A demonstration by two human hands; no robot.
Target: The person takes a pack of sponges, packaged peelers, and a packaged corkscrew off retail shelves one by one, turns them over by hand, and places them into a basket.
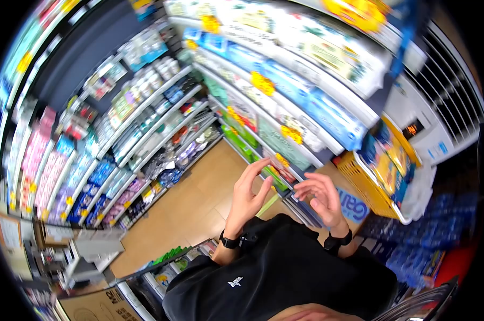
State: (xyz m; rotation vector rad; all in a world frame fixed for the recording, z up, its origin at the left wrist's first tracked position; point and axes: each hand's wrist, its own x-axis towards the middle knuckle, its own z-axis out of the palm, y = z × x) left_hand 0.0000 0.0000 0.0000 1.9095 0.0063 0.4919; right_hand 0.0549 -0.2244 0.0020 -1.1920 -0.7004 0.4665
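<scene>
My left hand (248, 193) is raised in front of my chest, its fingers apart and nothing in it. Beside it on the right, my right hand (322, 199) is also raised, fingers spread and slightly curled, holding nothing. The two hands do not touch each other. Dark bands circle both wrists. Beyond the hands stand shelves with blue packages (290, 80) and yellow price tags (262, 83). Green packages (242, 140) lie on the low shelf nearest my left hand.
Stocked shelves (145, 109) line the left and back. A yellow basket (359, 179) with packages stands at the right, near a white unit with a grille (440, 80). Wooden floor (191, 200) shows between the shelves. A cardboard box (100, 306) is at the lower left.
</scene>
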